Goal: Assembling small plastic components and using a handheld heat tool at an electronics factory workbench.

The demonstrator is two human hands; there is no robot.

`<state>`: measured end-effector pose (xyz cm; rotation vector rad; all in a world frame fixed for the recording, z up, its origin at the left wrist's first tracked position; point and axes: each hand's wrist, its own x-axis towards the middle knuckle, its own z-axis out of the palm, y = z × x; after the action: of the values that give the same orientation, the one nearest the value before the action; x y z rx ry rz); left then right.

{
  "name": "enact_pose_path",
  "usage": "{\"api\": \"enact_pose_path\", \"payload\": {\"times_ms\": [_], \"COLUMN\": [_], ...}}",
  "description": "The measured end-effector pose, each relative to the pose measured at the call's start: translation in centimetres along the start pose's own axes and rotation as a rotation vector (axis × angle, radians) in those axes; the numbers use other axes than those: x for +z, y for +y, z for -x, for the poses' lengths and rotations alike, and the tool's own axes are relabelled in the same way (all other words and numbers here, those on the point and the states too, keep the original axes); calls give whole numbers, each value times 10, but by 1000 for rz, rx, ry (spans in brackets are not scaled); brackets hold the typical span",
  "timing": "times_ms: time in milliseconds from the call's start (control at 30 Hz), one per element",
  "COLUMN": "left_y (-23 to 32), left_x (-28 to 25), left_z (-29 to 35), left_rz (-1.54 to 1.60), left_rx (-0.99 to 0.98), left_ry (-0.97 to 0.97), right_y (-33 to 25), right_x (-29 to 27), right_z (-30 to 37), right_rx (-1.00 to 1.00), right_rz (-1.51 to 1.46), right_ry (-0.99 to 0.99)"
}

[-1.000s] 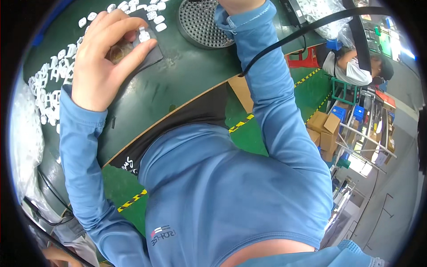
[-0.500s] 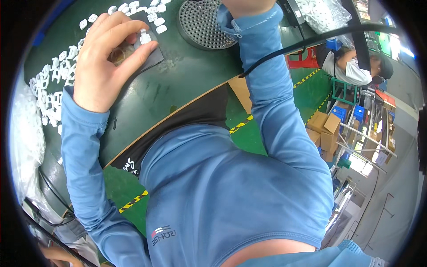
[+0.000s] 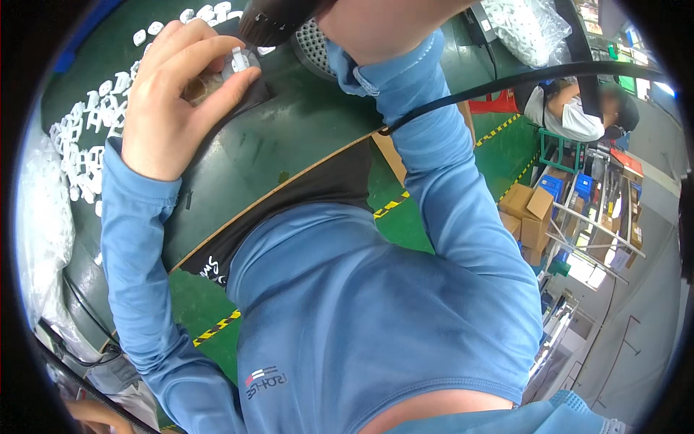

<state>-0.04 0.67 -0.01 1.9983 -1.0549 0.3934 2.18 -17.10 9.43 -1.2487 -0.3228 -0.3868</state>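
My left hand (image 3: 163, 105) is closed at the left of the table, its thumb and forefinger pinching a small light-grey plastic part (image 3: 238, 62). That part is over a dark flat pad (image 3: 253, 101); something amber and see-through shows under the curled fingers. My right hand (image 3: 394, 29) is at the top edge, round a black electric screwdriver (image 3: 273, 22). The thick nose of the screwdriver points left and ends close to the plastic part; its tip cannot be made out. Behind the right hand lies a round metal tray (image 3: 313, 48) full of small holes, partly covered.
Many loose white plastic parts (image 3: 90, 119) are scattered on the green table (image 3: 289, 130) at the left. A black cable (image 3: 520, 76) crosses my right forearm. A clear bag of white parts (image 3: 517, 29) lies at the top right. Another person (image 3: 571, 112) sits beyond the table.
My right hand has come down and left from the perforated tray. The screwdriver has come into view beside the plastic part. My left hand keeps its pinch, almost unmoved.
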Motion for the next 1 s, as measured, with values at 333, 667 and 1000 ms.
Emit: {"api": "enact_pose_path", "payload": {"times_ms": [333, 667, 1000], "left_y": [6, 19, 17], "left_x": [-2, -2, -3], "left_z": [1, -7, -6], "left_rz": [-7, -15, 21], "left_rx": [-9, 12, -6], "left_ry": [24, 138, 114], "right_y": [8, 15, 18], "right_x": [1, 3, -1], "right_z": [3, 6, 11], "right_rx": [-3, 7, 6], "right_rz": [-87, -185, -261], "right_ry": [-72, -132, -184]}}
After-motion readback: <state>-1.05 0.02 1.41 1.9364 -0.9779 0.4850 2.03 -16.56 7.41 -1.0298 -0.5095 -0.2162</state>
